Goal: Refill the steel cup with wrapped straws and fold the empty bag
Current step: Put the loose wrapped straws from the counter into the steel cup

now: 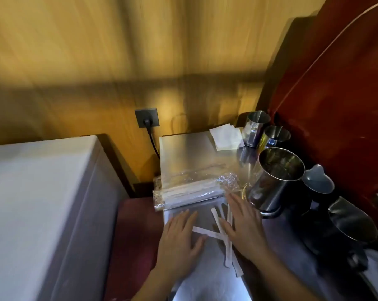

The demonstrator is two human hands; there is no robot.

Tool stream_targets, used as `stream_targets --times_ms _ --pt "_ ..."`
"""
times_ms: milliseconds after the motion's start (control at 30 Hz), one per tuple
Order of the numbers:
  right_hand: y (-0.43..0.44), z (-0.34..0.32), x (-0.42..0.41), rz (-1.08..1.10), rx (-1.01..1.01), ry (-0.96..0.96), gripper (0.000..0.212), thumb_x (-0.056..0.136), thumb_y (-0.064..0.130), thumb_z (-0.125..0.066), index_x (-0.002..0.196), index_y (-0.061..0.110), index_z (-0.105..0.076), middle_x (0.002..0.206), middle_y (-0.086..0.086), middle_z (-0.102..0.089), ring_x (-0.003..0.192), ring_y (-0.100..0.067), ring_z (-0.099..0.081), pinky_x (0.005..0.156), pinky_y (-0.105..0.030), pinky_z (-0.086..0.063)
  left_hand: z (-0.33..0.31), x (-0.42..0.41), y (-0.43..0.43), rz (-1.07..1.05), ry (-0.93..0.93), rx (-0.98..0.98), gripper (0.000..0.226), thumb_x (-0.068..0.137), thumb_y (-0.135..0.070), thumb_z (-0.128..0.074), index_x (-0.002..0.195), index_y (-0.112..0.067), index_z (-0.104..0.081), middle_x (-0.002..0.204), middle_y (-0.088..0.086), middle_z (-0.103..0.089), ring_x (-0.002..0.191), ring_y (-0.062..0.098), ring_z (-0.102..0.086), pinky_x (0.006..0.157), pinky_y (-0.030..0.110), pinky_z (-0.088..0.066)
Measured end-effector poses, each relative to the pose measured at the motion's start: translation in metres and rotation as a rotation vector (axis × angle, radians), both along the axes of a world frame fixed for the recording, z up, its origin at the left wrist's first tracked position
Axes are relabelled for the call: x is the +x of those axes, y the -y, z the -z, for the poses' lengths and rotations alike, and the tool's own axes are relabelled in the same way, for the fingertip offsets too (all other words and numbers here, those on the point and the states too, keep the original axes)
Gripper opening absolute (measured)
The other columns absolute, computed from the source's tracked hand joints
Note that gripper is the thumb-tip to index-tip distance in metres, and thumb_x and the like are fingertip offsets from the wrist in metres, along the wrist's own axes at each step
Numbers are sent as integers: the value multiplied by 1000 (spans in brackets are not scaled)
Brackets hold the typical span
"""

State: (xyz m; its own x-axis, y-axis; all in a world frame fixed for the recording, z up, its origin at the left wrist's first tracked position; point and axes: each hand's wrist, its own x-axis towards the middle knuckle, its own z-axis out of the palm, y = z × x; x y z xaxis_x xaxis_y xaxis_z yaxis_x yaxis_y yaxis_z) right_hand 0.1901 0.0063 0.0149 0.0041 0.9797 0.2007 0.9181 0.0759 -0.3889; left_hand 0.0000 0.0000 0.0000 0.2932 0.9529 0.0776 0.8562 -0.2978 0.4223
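Both my hands lie flat, fingers spread: left hand [179,237] and right hand [244,227] flank loose wrapped straws [221,234] on the surface [183,148]. The straw bag [190,192] sits just beyond, the empty steel cup [277,181] to its right.

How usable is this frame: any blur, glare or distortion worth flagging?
Head view: strong motion blur streaks the wooden wall; wide-angle bending at the edges; glare on the steel counter and the straw bag; both hands and the steel cup stay readable.
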Motion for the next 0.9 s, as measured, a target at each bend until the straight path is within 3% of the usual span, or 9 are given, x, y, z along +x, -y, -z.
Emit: stream_targets --times_ms 67,167,233,367,533,700,900 --pt "1 6 1 21 -50 -20 56 86 33 -58 136 14 -41 139 -10 -46 129 -30 -41 103 -43 -32 8 0 3 7 -35 -35 57 88 -55 -40 139 -28 -37 148 -3 -37 139 14 -27 116 35 -21" --pt "3 17 2 83 -122 -19 50 86 33 -58 130 13 -45 131 -8 -51 121 -27 -46 98 -38 -35 21 -2 10 46 -128 16 53 84 -49 -53 128 -20 -53 138 6 -53 130 23 -46 106 44 -37" --pt "3 23 3 146 -130 -15 37 87 36 -55 117 14 -52 119 -7 -55 110 -25 -50 91 -35 -39 23 -3 11 45 -146 65 49 84 -49 -50 122 -19 -60 130 7 -60 122 24 -54 99 48 -44" --pt "-1 23 4 218 -206 -24 25 89 41 -48 89 17 -53 93 -3 -61 88 -21 -58 79 -32 -43 24 -3 10 36 -166 118 51 85 -50 -43 122 -20 -59 131 7 -59 123 24 -54 100 48 -42" --pt "-16 17 4 251 -396 -30 21 89 37 -43 81 18 -49 67 5 -53 64 -17 -54 57 -27 -38 25 -3 11 34 -150 123 50 85 -49 -43 122 -19 -59 130 7 -60 123 24 -54 100 48 -43" --pt "-31 6 5 228 -531 -104 25 77 29 -49 57 15 -47 58 2 -49 60 -23 -51 51 -26 -31 27 -3 11 37 -155 134 50 86 -48 -42 123 -19 -59 131 7 -59 124 24 -52 102 50 -41" --pt "-32 1 7 185 -486 -162 30 74 29 -54 49 18 -43 56 3 -50 55 -15 -48 46 -26 -26 29 -4 11 34 -155 131 50 86 -50 -42 123 -21 -58 132 5 -59 125 22 -52 108 39 -36"
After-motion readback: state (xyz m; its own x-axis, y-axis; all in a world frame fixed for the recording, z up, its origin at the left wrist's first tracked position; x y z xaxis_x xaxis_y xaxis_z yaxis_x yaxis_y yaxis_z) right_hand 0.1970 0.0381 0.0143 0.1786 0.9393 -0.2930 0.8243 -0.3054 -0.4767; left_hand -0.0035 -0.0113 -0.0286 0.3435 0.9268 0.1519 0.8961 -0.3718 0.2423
